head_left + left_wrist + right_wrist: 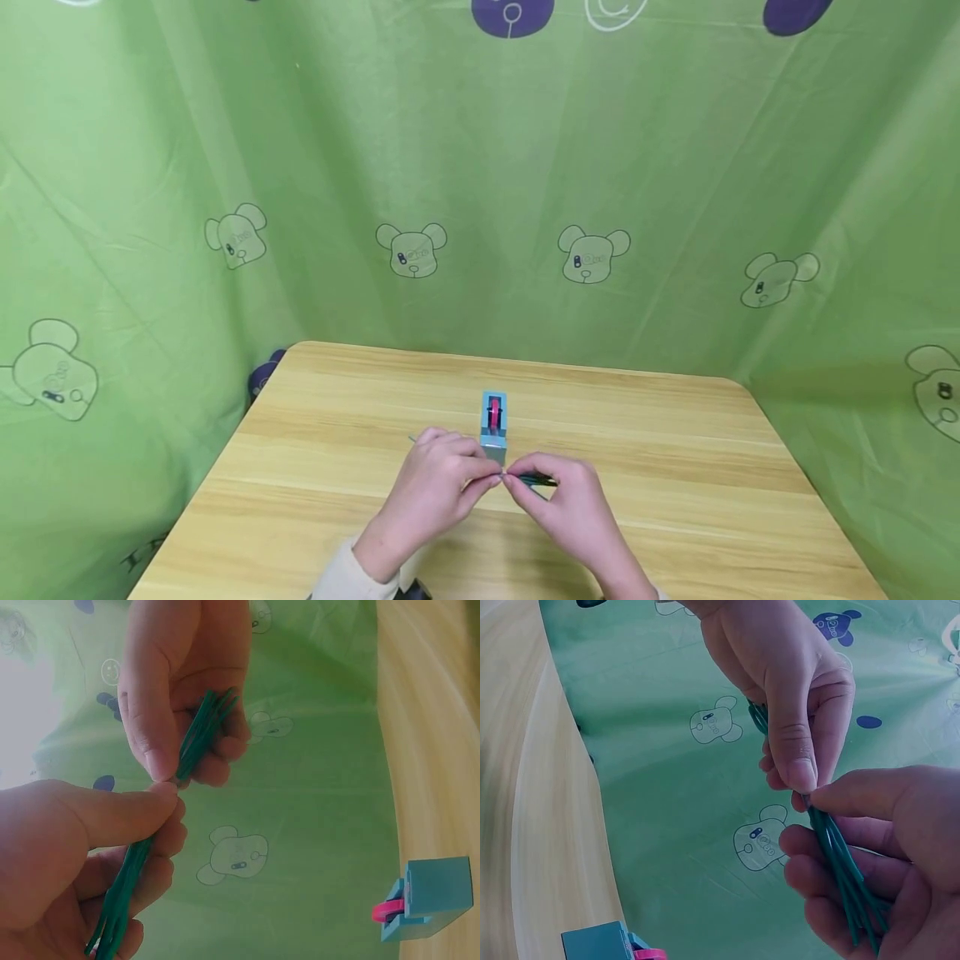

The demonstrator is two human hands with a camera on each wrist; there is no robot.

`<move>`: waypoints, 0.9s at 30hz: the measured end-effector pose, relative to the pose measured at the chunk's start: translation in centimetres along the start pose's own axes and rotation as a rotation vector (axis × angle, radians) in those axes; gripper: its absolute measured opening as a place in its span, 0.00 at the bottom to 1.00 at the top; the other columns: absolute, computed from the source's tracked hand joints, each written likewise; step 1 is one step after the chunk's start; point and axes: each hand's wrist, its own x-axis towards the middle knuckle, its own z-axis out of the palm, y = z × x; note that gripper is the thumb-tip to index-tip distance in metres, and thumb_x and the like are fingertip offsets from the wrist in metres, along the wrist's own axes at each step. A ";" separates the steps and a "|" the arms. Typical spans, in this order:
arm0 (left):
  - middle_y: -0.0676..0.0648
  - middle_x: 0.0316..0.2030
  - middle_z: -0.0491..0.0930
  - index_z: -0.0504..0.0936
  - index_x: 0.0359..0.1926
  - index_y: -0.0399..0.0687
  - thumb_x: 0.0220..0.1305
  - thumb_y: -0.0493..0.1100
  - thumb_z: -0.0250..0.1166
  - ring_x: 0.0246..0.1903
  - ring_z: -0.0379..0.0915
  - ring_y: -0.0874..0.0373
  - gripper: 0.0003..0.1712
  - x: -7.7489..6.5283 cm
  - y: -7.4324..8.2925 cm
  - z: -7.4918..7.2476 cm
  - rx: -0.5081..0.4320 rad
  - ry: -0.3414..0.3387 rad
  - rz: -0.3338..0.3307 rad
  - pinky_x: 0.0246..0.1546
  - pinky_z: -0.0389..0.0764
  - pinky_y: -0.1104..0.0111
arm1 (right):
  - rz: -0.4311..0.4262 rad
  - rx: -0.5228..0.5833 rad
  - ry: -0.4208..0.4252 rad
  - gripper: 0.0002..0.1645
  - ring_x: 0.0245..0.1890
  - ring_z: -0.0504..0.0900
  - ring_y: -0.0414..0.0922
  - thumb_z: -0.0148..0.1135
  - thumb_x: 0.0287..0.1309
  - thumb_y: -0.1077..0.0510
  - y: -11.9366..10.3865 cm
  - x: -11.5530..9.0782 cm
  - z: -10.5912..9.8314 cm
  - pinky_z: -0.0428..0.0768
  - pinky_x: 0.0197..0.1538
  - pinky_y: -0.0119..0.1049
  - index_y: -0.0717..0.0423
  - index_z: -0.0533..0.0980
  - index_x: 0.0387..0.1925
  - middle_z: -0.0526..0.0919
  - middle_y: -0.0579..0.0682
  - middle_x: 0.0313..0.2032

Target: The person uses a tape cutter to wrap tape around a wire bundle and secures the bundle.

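Note:
Thumbs and fingertips of both hands meet over the middle of a bundle of thin green strands (841,859), which look like wires or cords. My left hand (431,483) pinches the bundle from one side. From the other side my right hand (566,504) grips it, fingertips right against the left ones. Loose strand ends fan out past the right palm in the right wrist view, and the other length (126,889) runs down across the left fingers. The point between the fingertips is mostly hidden.
A blue tape dispenser (492,440) with a pink wheel stands on the wooden table (660,425), just beyond the hands. Green curtains (495,150) printed with bear heads hang around the table's back and sides.

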 end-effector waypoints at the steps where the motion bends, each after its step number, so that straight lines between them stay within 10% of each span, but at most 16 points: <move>1: 0.63 0.29 0.82 0.90 0.32 0.58 0.56 0.48 0.75 0.28 0.74 0.69 0.03 0.0 0.0 0.0 0.005 -0.003 0.001 0.38 0.70 0.70 | 0.003 0.001 -0.005 0.09 0.33 0.83 0.33 0.73 0.55 0.60 0.0 0.0 0.0 0.83 0.40 0.36 0.39 0.84 0.31 0.85 0.31 0.30; 27: 0.61 0.33 0.85 0.90 0.39 0.58 0.66 0.49 0.66 0.29 0.78 0.70 0.07 0.0 0.1 0.0 -0.011 -0.059 -0.044 0.31 0.73 0.73 | -0.225 -0.016 0.140 0.08 0.34 0.83 0.38 0.75 0.52 0.63 0.8 -0.2 0.4 0.77 0.42 0.23 0.45 0.85 0.30 0.85 0.36 0.32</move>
